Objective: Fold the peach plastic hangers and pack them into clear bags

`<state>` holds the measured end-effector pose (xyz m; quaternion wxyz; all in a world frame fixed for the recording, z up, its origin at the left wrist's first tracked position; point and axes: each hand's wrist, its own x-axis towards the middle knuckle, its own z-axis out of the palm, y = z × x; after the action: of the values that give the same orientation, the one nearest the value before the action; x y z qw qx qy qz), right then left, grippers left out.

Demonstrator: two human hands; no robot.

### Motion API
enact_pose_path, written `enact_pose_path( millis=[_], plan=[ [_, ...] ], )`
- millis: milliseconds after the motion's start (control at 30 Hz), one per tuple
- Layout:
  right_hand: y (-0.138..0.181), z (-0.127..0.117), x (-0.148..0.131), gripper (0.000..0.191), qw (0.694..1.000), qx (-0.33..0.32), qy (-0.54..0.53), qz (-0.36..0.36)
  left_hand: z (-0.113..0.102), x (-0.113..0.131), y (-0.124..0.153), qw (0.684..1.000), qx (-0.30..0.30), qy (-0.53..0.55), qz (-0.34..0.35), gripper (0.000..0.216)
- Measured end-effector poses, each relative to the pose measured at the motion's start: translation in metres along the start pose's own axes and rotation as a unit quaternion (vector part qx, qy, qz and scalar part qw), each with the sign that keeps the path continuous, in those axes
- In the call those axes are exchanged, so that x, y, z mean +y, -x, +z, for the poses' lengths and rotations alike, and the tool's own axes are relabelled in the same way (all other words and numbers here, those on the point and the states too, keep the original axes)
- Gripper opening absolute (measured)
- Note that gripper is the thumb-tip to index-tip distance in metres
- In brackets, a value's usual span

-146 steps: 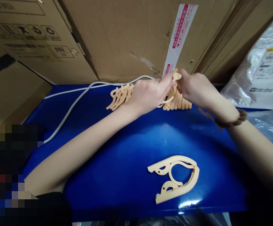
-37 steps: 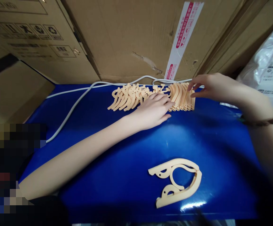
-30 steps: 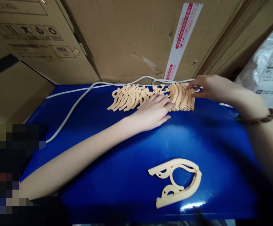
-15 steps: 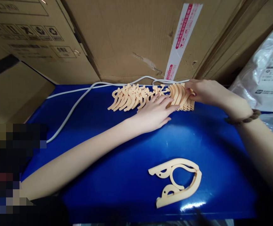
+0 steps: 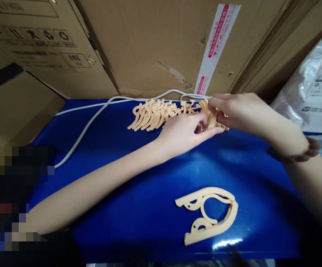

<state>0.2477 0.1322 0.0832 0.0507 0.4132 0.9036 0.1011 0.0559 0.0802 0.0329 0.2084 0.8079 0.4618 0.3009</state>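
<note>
A row of several beige plastic hanger pieces (image 5: 155, 113) leans along the far edge of the blue table (image 5: 138, 185). My left hand (image 5: 184, 131) rests at the row's right part, fingers curled against the pieces. My right hand (image 5: 234, 111) comes in from the right, its fingers pinched on the rightmost pieces of the row. Both hands meet over that end and hide it. A folded beige hanger (image 5: 208, 213) lies flat on the table near the front edge, apart from both hands.
Large cardboard boxes (image 5: 155, 44) stand right behind the table, one with a white and red tape strip (image 5: 215, 44). A white cable (image 5: 94, 118) runs along the table's back and left. Plastic bags (image 5: 313, 85) lie at the right.
My right hand slid left over the right end of the row and closed on its pieces. My left hand's fingers curled from flat to gripping the row.
</note>
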Motion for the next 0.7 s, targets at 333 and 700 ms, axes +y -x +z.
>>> enact_pose_path(
  millis=[333,700],
  plan=[
    [-0.001,0.001,-0.009,0.025,0.996,0.056,0.072,0.005,0.0,-0.008,-0.008,0.986,-0.076,0.129,-0.079,0.033],
    [-0.007,0.007,-0.006,0.017,0.895,0.168,-0.396,0.122,-0.001,-0.002,-0.013,0.911,-0.098,0.38,-0.129,0.035]
  ],
)
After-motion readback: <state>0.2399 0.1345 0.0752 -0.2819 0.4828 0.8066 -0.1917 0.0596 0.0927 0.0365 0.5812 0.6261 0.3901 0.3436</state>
